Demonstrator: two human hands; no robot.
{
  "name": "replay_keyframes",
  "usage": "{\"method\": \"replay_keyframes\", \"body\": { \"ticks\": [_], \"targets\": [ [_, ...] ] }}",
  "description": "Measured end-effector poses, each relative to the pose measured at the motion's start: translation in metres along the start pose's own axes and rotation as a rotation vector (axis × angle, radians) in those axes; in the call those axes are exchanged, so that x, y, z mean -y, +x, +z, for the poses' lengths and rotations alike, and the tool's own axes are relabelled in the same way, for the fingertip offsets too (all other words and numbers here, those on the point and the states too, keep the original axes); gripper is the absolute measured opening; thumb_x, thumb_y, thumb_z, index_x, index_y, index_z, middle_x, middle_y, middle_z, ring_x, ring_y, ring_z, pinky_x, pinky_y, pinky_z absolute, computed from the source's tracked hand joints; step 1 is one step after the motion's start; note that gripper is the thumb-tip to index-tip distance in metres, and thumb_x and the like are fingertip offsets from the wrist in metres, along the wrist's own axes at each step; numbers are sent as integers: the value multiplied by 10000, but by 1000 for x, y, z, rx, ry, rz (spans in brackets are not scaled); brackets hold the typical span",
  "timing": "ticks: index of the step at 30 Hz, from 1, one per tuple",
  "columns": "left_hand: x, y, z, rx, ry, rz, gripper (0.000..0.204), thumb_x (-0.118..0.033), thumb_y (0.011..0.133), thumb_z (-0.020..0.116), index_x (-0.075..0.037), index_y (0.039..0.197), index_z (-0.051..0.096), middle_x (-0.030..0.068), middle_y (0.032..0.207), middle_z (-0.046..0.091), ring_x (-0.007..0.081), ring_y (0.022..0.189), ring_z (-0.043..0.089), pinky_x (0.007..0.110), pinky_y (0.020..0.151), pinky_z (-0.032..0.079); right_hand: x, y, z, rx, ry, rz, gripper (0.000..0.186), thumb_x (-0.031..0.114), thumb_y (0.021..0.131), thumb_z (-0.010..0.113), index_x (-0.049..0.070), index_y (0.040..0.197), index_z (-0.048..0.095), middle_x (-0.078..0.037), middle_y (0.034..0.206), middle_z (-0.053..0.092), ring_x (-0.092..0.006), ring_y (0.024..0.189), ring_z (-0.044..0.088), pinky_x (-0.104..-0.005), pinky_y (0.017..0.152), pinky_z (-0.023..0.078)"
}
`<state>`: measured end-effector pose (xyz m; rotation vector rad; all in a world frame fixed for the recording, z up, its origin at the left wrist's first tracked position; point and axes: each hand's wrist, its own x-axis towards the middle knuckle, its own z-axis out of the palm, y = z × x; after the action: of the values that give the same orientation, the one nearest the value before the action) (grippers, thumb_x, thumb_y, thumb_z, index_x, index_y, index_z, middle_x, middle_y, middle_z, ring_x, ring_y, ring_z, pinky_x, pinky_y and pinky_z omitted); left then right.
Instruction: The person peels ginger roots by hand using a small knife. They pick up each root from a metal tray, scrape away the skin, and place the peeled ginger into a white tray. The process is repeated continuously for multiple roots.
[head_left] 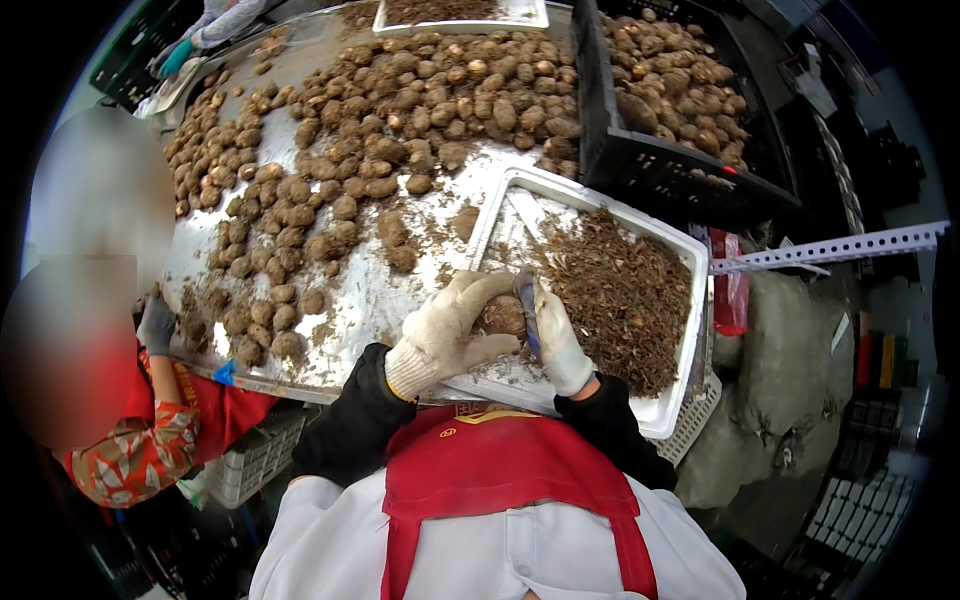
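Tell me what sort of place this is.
Probably a produce-processing workroom: brown root vegetables heaped across a shiny table, more filling a black crate, and a white tray holding dark brown scraps.

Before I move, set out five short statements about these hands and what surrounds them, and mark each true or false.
1. The left hand holds a brown tuber. True.
2. The right hand holds a bluish tool. True.
3. Both hands are bare. False: they wear pale gloves.
4. The black crate holds tubers. True.
5. No tray is near the hands. False: a white tray with brown scraps is there.
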<state>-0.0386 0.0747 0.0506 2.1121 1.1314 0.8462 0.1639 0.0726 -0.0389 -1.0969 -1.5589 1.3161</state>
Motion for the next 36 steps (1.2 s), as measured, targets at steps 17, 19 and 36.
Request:
{"method": "replay_keyframes", "body": {
  "ticks": [17,19,36],
  "targets": [
    [5,7,46,-17,-102,-354,219,-266,1032,553,-69,1098,623,171,776,667,376,717,679,451,602,511,20,-1,3,-410,-285,20,363,243,1100,434,23,1103,723,-183,885,728,-319,847,715,-387,751,539],
    [-15,9,33,-12,-93,-441,243,-284,1041,545,-55,1027,625,186,746,649,386,722,678,461,604,505,-3,-4,1,-456,-395,4,305,221,1064,512,-5,1115,712,-239,934,725,-381,847,709,-431,737,551],
    [19,-15,59,-182,-419,-370,314,-228,1031,606,-56,770,576,65,606,505,169,539,488,359,514,435,23,-5,0,-499,-545,-248,226,107,967,573,-1,1128,690,-215,838,711,-392,759,694,-460,671,541]
  ]
}}
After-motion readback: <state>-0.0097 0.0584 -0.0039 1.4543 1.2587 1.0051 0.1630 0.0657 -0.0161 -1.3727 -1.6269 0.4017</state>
